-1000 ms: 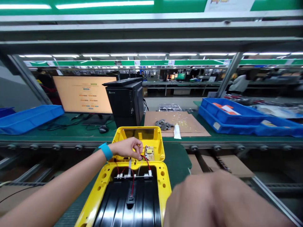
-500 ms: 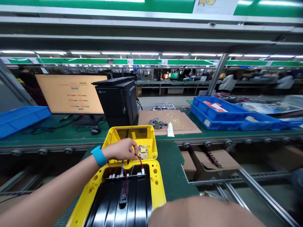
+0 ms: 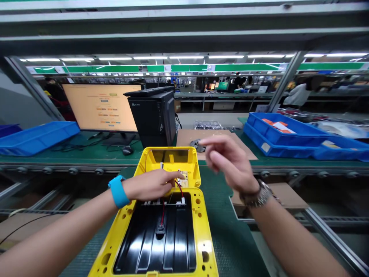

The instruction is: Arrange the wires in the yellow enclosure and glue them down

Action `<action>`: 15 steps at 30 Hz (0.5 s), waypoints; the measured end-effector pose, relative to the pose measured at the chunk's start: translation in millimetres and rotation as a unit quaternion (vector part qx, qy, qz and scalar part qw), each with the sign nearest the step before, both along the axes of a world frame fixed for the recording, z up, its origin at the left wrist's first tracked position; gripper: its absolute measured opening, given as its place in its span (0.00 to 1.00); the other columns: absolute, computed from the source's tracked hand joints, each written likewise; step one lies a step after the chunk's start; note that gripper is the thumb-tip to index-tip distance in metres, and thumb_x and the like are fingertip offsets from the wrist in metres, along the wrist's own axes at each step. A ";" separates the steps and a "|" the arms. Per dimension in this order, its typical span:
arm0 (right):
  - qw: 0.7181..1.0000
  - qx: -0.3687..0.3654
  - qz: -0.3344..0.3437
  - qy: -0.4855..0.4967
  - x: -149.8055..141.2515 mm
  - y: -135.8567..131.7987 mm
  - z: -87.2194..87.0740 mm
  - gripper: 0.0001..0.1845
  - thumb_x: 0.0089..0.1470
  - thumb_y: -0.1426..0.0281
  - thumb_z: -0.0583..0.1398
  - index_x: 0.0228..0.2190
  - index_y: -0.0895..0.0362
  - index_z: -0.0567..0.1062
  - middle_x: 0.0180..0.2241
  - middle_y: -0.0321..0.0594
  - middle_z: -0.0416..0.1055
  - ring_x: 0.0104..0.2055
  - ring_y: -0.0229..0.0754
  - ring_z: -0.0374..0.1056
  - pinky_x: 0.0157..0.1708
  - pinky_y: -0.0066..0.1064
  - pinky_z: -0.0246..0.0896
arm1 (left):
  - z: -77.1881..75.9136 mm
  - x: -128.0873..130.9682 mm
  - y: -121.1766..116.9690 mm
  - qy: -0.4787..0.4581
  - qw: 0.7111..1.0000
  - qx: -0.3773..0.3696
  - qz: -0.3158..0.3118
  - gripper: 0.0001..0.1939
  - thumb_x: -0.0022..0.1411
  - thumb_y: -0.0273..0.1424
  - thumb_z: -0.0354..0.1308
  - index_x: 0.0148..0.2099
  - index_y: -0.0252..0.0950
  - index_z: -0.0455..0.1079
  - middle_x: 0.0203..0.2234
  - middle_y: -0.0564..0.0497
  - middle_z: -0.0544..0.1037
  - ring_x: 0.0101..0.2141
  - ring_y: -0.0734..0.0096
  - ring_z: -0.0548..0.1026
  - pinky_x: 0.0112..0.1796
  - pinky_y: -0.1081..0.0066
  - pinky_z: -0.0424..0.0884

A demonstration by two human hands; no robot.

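An opened yellow plastic housing lies in two halves on the green mat, hinged or joined by wires. Its far half point(image 3: 170, 156) holds a small circuit board point(image 3: 183, 179), and its near half point(image 3: 201, 238) has a black ribbed inner panel point(image 3: 155, 238). My left hand point(image 3: 150, 184) reaches in from the left, fingertips at the board's edge, partly hiding it. A red wire point(image 3: 180, 189) runs from the board to a white connector strip point(image 3: 163, 202). My right hand point(image 3: 227, 159) hangs in the air above the far half, fingers loosely curled around nothing.
Behind the housing stand a black computer tower point(image 3: 151, 119) and a monitor point(image 3: 99, 107). A cardboard sheet point(image 3: 187, 136) carries a grey cloth point(image 3: 197, 145). Blue plastic trays point(image 3: 284, 130) sit on the right, another point(image 3: 37, 138) on the left. A co-worker point(image 3: 296, 94) stands far back.
My right hand has risen from the bottom of the view to above the housing. My left hand has left the wires and lies lower over the board. The view has tilted slightly.
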State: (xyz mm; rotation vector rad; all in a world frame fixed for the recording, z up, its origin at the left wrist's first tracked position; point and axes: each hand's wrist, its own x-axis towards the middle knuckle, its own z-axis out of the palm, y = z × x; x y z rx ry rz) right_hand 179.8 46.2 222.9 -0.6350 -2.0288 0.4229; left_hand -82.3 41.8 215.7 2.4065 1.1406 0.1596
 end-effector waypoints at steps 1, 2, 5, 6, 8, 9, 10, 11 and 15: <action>0.993 -0.003 -0.083 -0.084 8.7 34.4 -13.1 0.19 0.71 0.66 0.46 0.56 0.52 0.68 0.43 0.43 0.71 0.36 0.40 0.68 0.36 0.33 0.67 | -0.9 -1.0 -2.8 0.030 1.000 -0.002 -0.001 0.29 0.66 0.28 0.47 0.68 0.43 0.63 0.42 0.47 0.82 0.38 0.57 0.79 0.40 0.65 0.70; 0.968 -0.008 -0.183 -0.173 19.1 67.7 -28.4 0.20 0.70 0.70 0.45 0.58 0.55 0.67 0.47 0.47 0.70 0.41 0.43 0.69 0.40 0.34 0.67 | -1.9 -1.8 -6.1 0.054 0.999 0.006 0.001 0.30 0.68 0.29 0.45 0.71 0.44 0.57 0.43 0.46 0.82 0.39 0.56 0.78 0.41 0.63 0.70; 0.852 -0.069 -0.315 -0.412 53.8 144.7 -80.1 0.27 0.61 0.78 0.53 0.61 0.58 0.67 0.53 0.59 0.65 0.41 0.48 0.71 0.38 0.36 0.65 | -6.0 -2.6 -20.2 0.079 0.996 0.046 -0.004 0.31 0.72 0.33 0.43 0.75 0.44 0.48 0.47 0.44 0.80 0.43 0.53 0.77 0.49 0.55 0.68; 0.834 -0.081 -0.320 -0.442 64.0 160.6 -96.3 0.29 0.59 0.80 0.54 0.61 0.57 0.68 0.53 0.60 0.65 0.39 0.48 0.71 0.36 0.36 0.64 | -7.9 -2.3 -25.9 0.082 0.995 0.059 -0.005 0.31 0.72 0.34 0.43 0.75 0.43 0.48 0.50 0.43 0.79 0.45 0.52 0.76 0.52 0.52 0.66; 0.808 -0.091 -0.311 -0.492 78.9 181.2 -123.3 0.30 0.59 0.80 0.53 0.61 0.53 0.68 0.54 0.59 0.64 0.39 0.48 0.72 0.35 0.36 0.63 | -12.4 -0.3 -37.4 0.090 0.991 0.097 0.010 0.30 0.73 0.36 0.43 0.74 0.42 0.49 0.53 0.40 0.77 0.51 0.48 0.73 0.56 0.46 0.62; 0.799 -0.092 -0.306 -0.509 83.3 187.9 -133.2 0.29 0.61 0.79 0.53 0.61 0.51 0.68 0.54 0.59 0.65 0.40 0.49 0.72 0.36 0.36 0.63 | -14.8 1.3 -42.4 0.095 0.988 0.121 0.023 0.30 0.73 0.37 0.43 0.74 0.40 0.49 0.54 0.38 0.76 0.53 0.46 0.72 0.57 0.43 0.61; 0.793 -0.092 -0.300 -0.522 86.1 193.5 -140.8 0.27 0.62 0.77 0.52 0.61 0.50 0.68 0.54 0.58 0.65 0.40 0.49 0.72 0.36 0.36 0.62 | -16.9 3.3 -46.6 0.099 0.984 0.146 0.036 0.30 0.73 0.37 0.44 0.74 0.39 0.50 0.54 0.37 0.75 0.55 0.44 0.70 0.58 0.41 0.60; 0.790 -0.090 -0.295 -0.529 87.5 198.5 -146.2 0.26 0.64 0.76 0.51 0.60 0.50 0.69 0.54 0.58 0.66 0.41 0.49 0.71 0.36 0.36 0.62 | -18.6 5.3 -49.6 0.101 0.980 0.164 0.046 0.30 0.73 0.38 0.44 0.74 0.38 0.51 0.53 0.36 0.75 0.55 0.44 0.69 0.58 0.40 0.59; 0.803 -0.081 -0.283 -0.518 89.5 212.6 -151.9 0.23 0.64 0.75 0.51 0.57 0.50 0.72 0.52 0.56 0.68 0.42 0.49 0.71 0.35 0.36 0.62 | -17.1 4.9 -49.9 0.077 0.987 0.133 0.053 0.29 0.73 0.38 0.46 0.73 0.36 0.54 0.51 0.39 0.76 0.52 0.48 0.71 0.60 0.41 0.59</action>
